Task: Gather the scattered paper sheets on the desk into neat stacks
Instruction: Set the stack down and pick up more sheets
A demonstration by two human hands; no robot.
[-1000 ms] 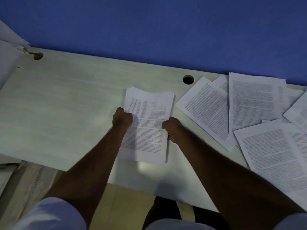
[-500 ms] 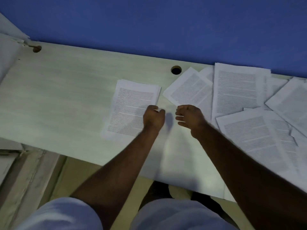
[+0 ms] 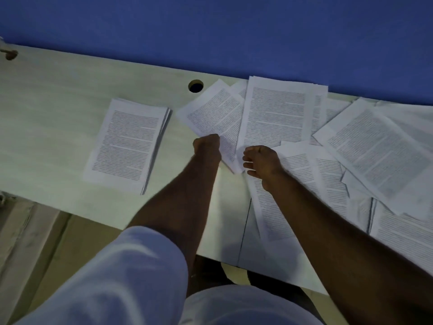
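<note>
A neat stack of printed sheets (image 3: 127, 143) lies on the pale desk (image 3: 54, 118), left of centre. To its right, several loose printed sheets (image 3: 375, 148) overlap in a scattered spread. My left hand (image 3: 207, 147) grips the near left edge of a tilted sheet (image 3: 215, 113) at the spread's left end; that sheet's near corner curls up off the desk. My right hand (image 3: 261, 161) hovers just right of that corner with fingers curled toward it. Whether those fingers pinch the paper is unclear.
A round cable hole (image 3: 195, 86) sits in the desk behind the tilted sheet, and another (image 3: 10, 55) is at the far left. A blue wall (image 3: 210, 31) runs behind the desk. Some sheets overhang the desk's near edge (image 3: 269, 249).
Both hands let go of the stack, which now rests on the desk. They moved right to the scattered sheets, and my left hand took hold of the tilted sheet.
</note>
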